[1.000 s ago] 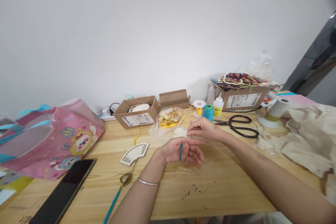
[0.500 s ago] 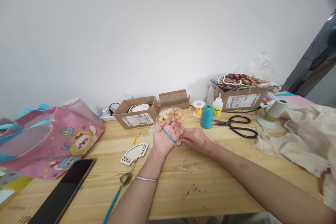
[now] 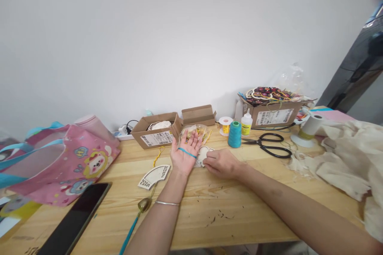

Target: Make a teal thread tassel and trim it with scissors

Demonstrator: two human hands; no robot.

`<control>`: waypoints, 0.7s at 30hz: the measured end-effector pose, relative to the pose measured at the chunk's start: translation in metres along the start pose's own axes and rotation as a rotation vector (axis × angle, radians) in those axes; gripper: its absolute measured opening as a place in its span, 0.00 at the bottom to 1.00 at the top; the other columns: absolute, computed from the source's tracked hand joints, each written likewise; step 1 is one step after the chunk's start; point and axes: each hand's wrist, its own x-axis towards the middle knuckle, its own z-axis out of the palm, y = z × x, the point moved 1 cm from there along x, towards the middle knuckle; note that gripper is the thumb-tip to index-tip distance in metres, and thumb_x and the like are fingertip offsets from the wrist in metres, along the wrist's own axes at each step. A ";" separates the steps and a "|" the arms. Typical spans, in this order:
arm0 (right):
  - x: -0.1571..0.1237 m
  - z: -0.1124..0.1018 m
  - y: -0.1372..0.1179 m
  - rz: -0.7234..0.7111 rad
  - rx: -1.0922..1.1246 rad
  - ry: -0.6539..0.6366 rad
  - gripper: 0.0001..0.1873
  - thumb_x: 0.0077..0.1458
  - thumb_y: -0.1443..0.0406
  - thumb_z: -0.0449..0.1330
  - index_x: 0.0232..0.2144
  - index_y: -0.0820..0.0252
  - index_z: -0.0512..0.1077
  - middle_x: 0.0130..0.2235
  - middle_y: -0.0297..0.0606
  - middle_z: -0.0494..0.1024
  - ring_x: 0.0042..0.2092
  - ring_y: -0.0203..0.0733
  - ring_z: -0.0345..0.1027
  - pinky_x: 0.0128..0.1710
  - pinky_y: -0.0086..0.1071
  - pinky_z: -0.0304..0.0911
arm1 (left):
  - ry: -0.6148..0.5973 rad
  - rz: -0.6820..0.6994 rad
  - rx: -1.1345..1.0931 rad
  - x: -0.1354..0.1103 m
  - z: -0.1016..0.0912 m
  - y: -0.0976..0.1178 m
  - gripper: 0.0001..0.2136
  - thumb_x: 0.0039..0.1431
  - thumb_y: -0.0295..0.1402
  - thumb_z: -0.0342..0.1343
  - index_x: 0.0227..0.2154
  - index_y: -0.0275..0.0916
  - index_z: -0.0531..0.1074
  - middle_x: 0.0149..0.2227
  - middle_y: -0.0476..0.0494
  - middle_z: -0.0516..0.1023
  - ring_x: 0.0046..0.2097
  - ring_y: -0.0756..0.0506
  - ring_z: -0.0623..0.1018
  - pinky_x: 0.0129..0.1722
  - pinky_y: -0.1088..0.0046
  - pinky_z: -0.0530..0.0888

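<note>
The left hand [image 3: 183,162] lies palm up and opened wide, fingers loosely spread and pointing away from the wearer, with a blue thread [image 3: 187,152] running across its palm. The right hand [image 3: 223,163] is palm down, fingers curled at the near edge of a scalloped wooden piece [image 3: 206,152] on the table [image 3: 254,211]; whether they pinch anything cannot be told. The right forearm slants in from the lower right.

We've a lt. wood table [image 3: 254,219] w/ dark scraps [image 3: 213,220] nr. the front edge. L side: pink cartoon tote [image 3: 68,163], blk. smartphone [image 3: 76,217]. R of phone: fan-shaped wooden pc. [image 3: 155,175] & gold-tone cap [image 3: 145,204] w/ teal tassel [image 3: 129,235]. Along back we see three cardboard boxes [image 3: 198,115], teal thread cone [image 3: 235,135], squeeze btl. [image 3: 246,123] R: blk.-handled scissors [image 3: 259,142], beige cloth [image 3: 344,167].
</note>
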 end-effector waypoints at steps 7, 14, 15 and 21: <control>0.002 -0.012 0.005 -0.071 -0.083 0.136 0.13 0.56 0.68 0.45 0.25 0.61 0.68 0.23 0.33 0.67 0.25 0.30 0.56 0.22 0.28 0.41 | -0.076 -0.178 0.184 -0.004 0.004 -0.006 0.27 0.51 0.52 0.42 0.47 0.37 0.64 0.41 0.34 0.72 0.44 0.41 0.73 0.44 0.60 0.67; 0.007 -0.029 0.003 -0.094 -0.111 0.096 0.16 0.59 0.67 0.43 0.27 0.61 0.67 0.25 0.33 0.67 0.27 0.31 0.54 0.23 0.29 0.40 | -0.255 -0.420 0.383 -0.018 0.006 -0.025 0.34 0.43 0.52 0.53 0.52 0.39 0.59 0.44 0.36 0.72 0.44 0.41 0.72 0.43 0.65 0.67; 0.007 -0.029 0.003 -0.086 -0.110 0.098 0.16 0.59 0.66 0.43 0.26 0.61 0.67 0.25 0.32 0.66 0.27 0.31 0.54 0.23 0.29 0.40 | -0.283 -0.432 0.397 -0.020 0.005 -0.028 0.36 0.40 0.52 0.56 0.52 0.39 0.59 0.44 0.37 0.72 0.45 0.41 0.72 0.44 0.65 0.66; 0.006 -0.032 0.003 -0.116 -0.148 0.148 0.17 0.59 0.67 0.43 0.24 0.61 0.67 0.24 0.33 0.66 0.27 0.31 0.53 0.23 0.29 0.39 | -0.393 -0.462 0.482 -0.022 0.000 -0.036 0.35 0.35 0.52 0.59 0.48 0.42 0.64 0.47 0.40 0.70 0.50 0.40 0.68 0.49 0.63 0.62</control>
